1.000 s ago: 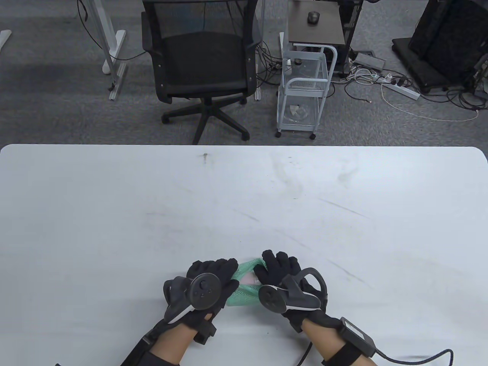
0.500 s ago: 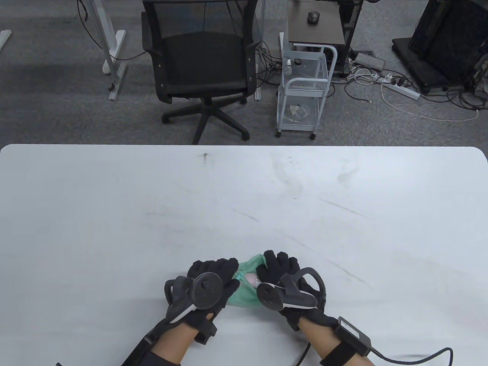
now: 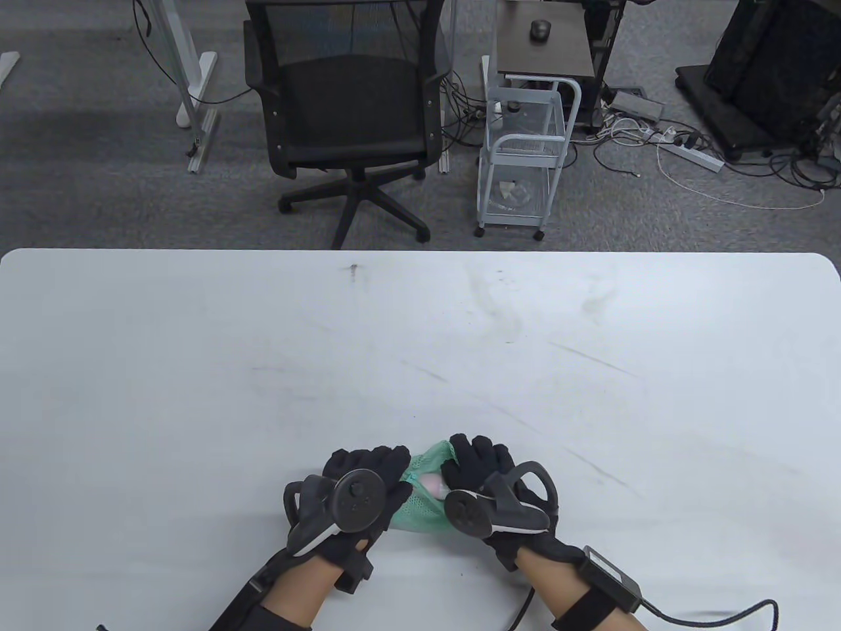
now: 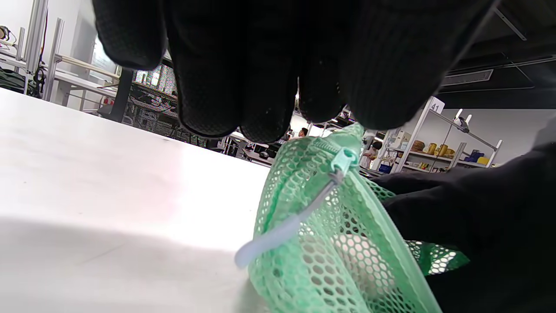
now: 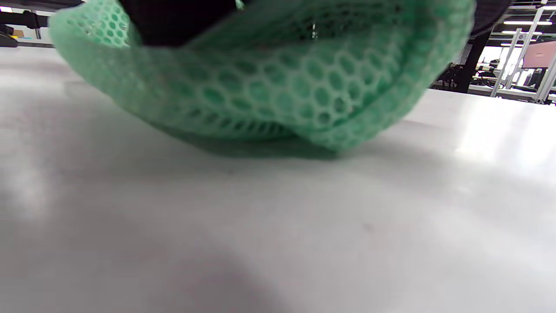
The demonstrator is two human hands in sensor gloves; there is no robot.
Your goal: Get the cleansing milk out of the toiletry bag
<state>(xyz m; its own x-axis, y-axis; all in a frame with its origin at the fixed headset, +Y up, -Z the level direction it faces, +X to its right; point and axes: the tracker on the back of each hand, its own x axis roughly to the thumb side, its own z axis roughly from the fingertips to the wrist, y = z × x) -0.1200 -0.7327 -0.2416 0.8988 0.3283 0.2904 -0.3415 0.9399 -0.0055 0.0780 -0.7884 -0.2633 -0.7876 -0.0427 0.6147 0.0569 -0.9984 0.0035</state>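
A green mesh toiletry bag point(image 3: 420, 513) lies on the white table point(image 3: 420, 342) near its front edge, between my hands. Its mouth is pulled open, and the pale pink cleansing milk point(image 3: 431, 485) shows inside. My left hand point(image 3: 378, 476) grips the bag's left rim. In the left wrist view its fingers point(image 4: 243, 78) hang over the bag point(image 4: 330, 243) and its white zipper pull point(image 4: 278, 234). My right hand point(image 3: 470, 463) grips the bag's right rim, thumb close to the cleansing milk. The right wrist view shows the bag's underside point(image 5: 260, 95) raised slightly off the table.
A black office chair point(image 3: 348, 112) and a small white cart point(image 3: 525, 151) stand on the floor beyond the table's far edge. Cables point(image 3: 723, 164) lie on the floor at the back right. My right wrist's cable point(image 3: 716, 618) trails at the front.
My right hand has shifted a little left, toward the bag's mouth. The bag's opening has narrowed slightly around the cleansing milk. My left hand has stayed still.
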